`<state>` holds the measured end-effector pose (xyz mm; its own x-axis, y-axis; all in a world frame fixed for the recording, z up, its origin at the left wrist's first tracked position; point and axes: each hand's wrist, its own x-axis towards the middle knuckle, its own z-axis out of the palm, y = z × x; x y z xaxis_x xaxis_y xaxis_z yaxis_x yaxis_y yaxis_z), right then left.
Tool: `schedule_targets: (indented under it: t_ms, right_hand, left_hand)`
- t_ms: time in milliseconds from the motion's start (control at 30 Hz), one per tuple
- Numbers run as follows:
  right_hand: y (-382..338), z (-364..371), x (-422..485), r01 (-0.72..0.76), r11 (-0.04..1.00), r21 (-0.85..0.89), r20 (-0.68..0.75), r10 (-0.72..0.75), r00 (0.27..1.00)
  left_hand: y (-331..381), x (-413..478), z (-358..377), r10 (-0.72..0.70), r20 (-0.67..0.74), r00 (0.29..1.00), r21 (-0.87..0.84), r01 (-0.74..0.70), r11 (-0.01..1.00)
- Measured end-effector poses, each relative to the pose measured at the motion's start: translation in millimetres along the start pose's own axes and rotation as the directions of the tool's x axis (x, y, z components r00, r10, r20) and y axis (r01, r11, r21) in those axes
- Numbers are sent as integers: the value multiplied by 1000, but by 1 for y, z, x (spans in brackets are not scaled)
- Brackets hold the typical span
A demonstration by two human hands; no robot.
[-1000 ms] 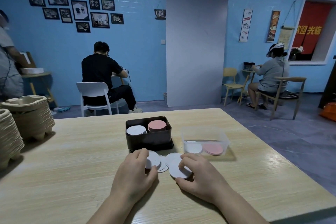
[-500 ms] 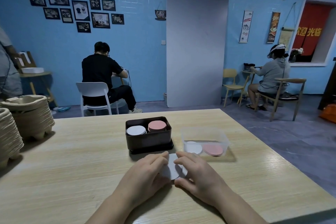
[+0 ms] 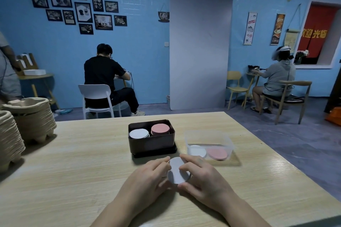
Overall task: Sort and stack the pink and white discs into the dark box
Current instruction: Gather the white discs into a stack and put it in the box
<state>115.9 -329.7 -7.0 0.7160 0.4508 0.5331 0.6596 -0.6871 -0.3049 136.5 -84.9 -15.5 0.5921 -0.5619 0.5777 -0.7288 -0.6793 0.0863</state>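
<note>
Forearms cross the near edge of the worktop (image 3: 73, 162) at its middle. Your left grip (image 3: 147, 175) and right grip (image 3: 203, 177) both curl round one stack of white discs (image 3: 176, 170), fingertips pinching its rim from either side. Just beyond stands the dark box (image 3: 151, 143), with a white pile (image 3: 138, 133) on its left and a pink pile (image 3: 160, 129) on its right. Beside it, toward the right edge, a clear tub (image 3: 208, 138) holds loose white and pink discs. A broad stretch of worktop separates your grips from the pulp trays (image 3: 31, 116) stacked at the left edge.
</note>
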Motion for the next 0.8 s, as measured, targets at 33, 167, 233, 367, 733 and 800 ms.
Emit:
schedule_targets:
  t_ms: [33,167,233,367,733,800]
  right_hand:
    - [0,0,0,4,1000,1,-10,-4,1000]
    - [-2,0,0,23,1000,-14,-31,-23,999]
    - [-2,0,0,33,999,-21,-37,-33,999]
    - [-2,0,0,50,998,-33,-34,-51,998]
    - [-4,0,1,34,999,-37,6,-34,999]
    - [-5,0,2,36,999,-41,-3,-36,999]
  left_hand:
    - [-1,-1,1,-10,3,1000,-3,10,1000]
    - [-1,-1,1,-21,-26,999,11,22,1000]
    - [3,0,-1,-18,-45,999,4,18,1000]
    - [5,1,-2,-14,-44,999,-18,13,1000]
    - [2,-2,0,-76,23,997,-28,77,997]
    - [3,-2,0,-97,34,995,-37,98,994]
